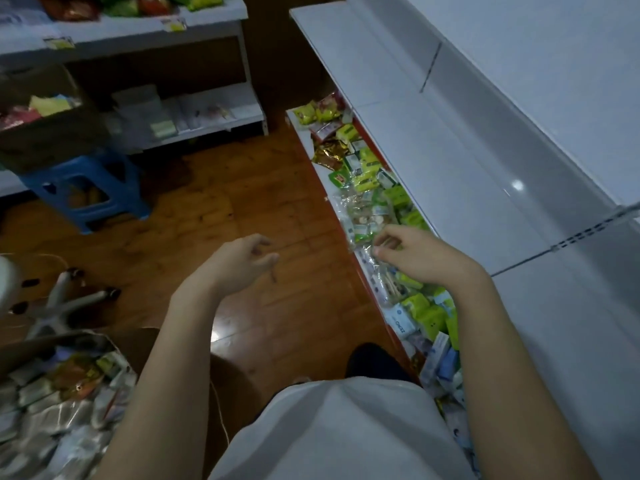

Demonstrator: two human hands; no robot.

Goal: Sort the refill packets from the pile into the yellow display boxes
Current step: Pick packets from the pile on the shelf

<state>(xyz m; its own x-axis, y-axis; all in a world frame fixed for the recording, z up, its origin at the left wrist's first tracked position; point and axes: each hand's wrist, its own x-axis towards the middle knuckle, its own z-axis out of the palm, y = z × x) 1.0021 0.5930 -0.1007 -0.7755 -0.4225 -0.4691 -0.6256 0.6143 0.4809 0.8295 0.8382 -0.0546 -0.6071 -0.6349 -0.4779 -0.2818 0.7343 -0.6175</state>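
My right hand (412,258) reaches over the low shelf (304,133) on the right, fingers curled down onto a clear plastic bag of small packets (363,216); whether it grips the bag is unclear. Green and white packets (422,313) fill the same shelf along its length. My left hand (242,261) hangs over the wooden floor with loosely curled fingers and holds nothing. A pile of packets in silvery wrapping lies in a cardboard box (59,403) at the lower left. No yellow display box shows clearly.
A white upper shelf (450,140) overhangs the packet shelf. A blue plastic stool (86,188) stands on the floor at left, below white shelving (145,32) with goods. A white chair base (59,303) sits at the left edge.
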